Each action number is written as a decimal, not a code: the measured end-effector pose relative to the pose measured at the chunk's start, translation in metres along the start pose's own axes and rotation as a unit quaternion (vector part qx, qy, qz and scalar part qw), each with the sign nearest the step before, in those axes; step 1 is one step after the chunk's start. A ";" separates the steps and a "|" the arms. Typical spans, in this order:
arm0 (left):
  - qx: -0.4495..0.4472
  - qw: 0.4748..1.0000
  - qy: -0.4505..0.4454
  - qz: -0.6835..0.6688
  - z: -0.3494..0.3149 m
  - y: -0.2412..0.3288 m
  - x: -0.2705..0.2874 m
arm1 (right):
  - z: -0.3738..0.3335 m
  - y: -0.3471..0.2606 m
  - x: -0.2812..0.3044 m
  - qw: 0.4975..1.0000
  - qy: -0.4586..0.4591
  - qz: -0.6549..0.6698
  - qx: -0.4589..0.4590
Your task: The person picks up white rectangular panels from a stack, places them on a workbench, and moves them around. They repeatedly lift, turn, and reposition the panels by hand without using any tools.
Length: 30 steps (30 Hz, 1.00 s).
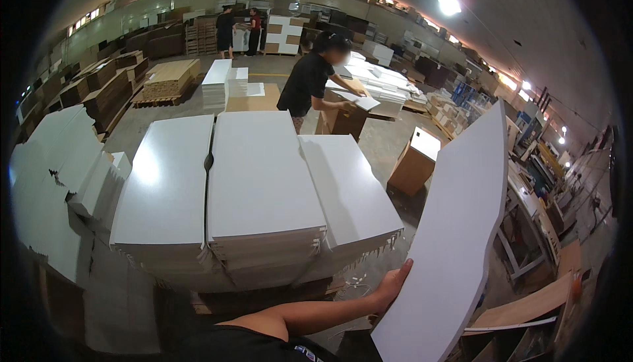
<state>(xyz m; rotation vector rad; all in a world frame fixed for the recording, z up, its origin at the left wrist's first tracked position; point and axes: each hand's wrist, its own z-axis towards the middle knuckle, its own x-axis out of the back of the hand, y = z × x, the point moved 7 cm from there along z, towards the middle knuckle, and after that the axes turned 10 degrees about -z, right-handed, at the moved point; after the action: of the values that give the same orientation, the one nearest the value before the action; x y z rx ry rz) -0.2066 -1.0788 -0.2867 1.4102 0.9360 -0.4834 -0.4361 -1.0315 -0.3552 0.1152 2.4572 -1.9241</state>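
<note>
White panel [452, 223], tilted | left grip [390, 288] clasping edge | panel stacks [264, 177] near

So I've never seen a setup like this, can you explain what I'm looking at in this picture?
There's no machine here: a person wears a wide fisheye camera on their head, so we look out from above their own arm, and straight edges bend toward the rim. Their bare left hand holds the edge of a tall white panel, thumb on the near face. The right hand isn't visible. Ahead stand three stacks of white panels. Beyond them, a co-worker in dark clothes handles a smaller white board.
</note>
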 end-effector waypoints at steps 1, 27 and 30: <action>-0.007 1.000 0.002 0.008 0.005 0.002 -0.005 | 0.013 0.002 -0.012 1.000 -0.020 -0.005 -0.004; -0.164 0.954 0.077 0.240 0.037 0.155 -0.011 | 0.232 -0.184 -0.050 0.934 -0.122 -0.154 0.299; -0.166 0.962 0.094 0.194 0.043 0.142 0.003 | 0.230 -0.197 -0.047 0.940 -0.109 -0.156 0.283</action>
<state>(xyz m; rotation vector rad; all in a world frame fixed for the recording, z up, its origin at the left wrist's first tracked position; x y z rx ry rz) -0.0836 -1.0980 -0.2058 1.3000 0.8175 0.1006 -0.4098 -1.3040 -0.2171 -0.4842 1.8034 -2.5557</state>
